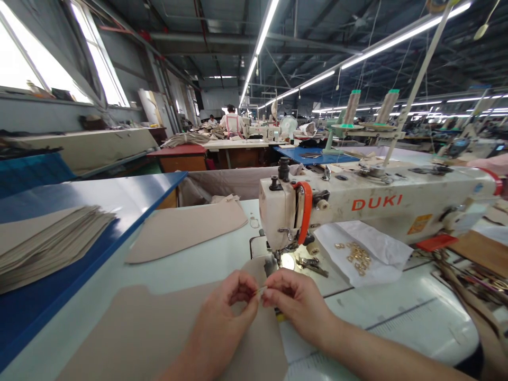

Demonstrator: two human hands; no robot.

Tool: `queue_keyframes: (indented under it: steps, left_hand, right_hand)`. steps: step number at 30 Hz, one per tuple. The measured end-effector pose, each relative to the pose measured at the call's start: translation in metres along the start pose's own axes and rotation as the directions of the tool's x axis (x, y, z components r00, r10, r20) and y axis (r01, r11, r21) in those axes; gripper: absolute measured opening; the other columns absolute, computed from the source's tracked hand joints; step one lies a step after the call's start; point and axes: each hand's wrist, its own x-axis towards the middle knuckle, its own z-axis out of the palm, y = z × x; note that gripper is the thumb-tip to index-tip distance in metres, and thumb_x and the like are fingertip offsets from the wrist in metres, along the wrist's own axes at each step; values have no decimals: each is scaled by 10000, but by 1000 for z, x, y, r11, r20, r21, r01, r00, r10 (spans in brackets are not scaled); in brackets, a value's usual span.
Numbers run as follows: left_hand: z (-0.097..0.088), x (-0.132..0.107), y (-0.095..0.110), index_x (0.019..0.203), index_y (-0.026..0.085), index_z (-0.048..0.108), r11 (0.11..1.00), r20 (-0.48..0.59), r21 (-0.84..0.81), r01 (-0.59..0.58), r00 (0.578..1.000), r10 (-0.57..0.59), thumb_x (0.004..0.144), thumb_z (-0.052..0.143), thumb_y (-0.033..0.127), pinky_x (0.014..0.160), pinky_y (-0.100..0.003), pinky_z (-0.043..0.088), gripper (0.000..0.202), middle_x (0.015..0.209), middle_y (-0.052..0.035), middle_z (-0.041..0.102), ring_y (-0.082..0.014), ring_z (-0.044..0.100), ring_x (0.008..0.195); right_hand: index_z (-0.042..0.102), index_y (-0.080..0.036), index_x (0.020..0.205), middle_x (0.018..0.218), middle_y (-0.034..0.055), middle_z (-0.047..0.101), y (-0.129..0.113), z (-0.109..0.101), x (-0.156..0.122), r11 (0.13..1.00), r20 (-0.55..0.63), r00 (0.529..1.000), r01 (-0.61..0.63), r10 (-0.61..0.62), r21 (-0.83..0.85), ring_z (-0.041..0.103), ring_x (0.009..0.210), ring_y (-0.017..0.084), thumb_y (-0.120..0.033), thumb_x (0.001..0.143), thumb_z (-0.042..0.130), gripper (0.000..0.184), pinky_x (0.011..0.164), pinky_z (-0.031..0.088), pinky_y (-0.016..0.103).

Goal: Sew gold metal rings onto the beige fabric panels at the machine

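Note:
My left hand [226, 307] and my right hand [297, 304] meet fingertip to fingertip, in front of the sewing machine's needle area. Both are closed in a pinch on a small pale strip [260, 291], mostly hidden by the fingers; its exact kind is too small to tell. Below them a large beige panel [159, 317] lies flat, one corner reaching up toward the presser foot. The sewing machine [337, 201], marked DUKI, stands just beyond with its lamp lit. Right of the needle, small gold-coloured metal rings [359, 256] rest on a white sheet [381, 248].
Another beige panel [190, 227] lies behind the hands. At left, a stack of panels [51, 238] sits on a blue-edged table [95, 259]. Metal tools [313, 266] lie beside the needle. Thread cones [351, 108] stand behind the machine. A person [232, 121] sits farther back.

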Motion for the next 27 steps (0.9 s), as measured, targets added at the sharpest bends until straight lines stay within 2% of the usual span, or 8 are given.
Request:
queue_keyframes:
  steps: [3,6,9,11,16,20,27]
  left_hand:
    - [-1,0,1,737,207,565,1000,4,9,4,1000,-4,729,550,230,673,-234,517,28,697,20,642,-142,640,670]
    - [-4,1,2,798,210,616,999,43,37,13,999,-15,754,545,285,698,-248,523,112,772,-2,690,-165,660,719]
    - [-7,2,3,813,235,673,988,102,150,-18,995,3,792,517,343,716,-254,514,190,802,1,717,-182,664,755]
    - [-8,2,4,809,252,686,974,104,222,-47,994,24,814,497,360,712,-252,506,218,788,13,719,-183,659,750]
    - [-5,0,4,811,252,660,956,91,278,-95,993,72,854,446,342,690,-233,482,236,781,21,706,-175,647,745]
    - [-5,-1,2,795,243,628,951,112,291,-100,991,70,873,417,313,668,-224,461,235,754,23,682,-167,633,726]
    - [-4,-2,-2,779,247,628,956,108,273,-110,991,83,866,436,321,651,-235,460,224,737,19,680,-178,633,705]
  right_hand:
    - [618,-155,722,622,-17,607,-1,0,1,999,-1,1000,-30,30,-41,533,576,99,-211,743,621,59,568,390,204]
    - [610,-162,714,620,-25,604,-2,0,1,999,0,999,-54,54,3,544,586,98,-218,744,617,64,580,406,199]
    - [604,-166,718,627,-25,607,0,0,2,996,3,997,-75,75,45,554,582,100,-236,746,609,75,586,426,204]
    - [614,-167,721,630,-23,611,0,0,2,997,1,998,-66,66,28,556,582,103,-235,744,610,72,583,428,206]
    - [665,-167,727,639,-16,604,-5,-2,0,980,-21,999,33,-37,-195,531,597,106,-204,770,583,100,575,398,197]
    - [681,-172,740,661,-13,611,-10,-4,-2,927,-22,992,105,-121,-361,536,627,112,-181,791,564,128,586,391,191]
    - [659,-196,759,677,-18,597,-11,-7,-4,810,45,981,182,-189,-557,539,646,115,-187,850,528,160,614,381,187]
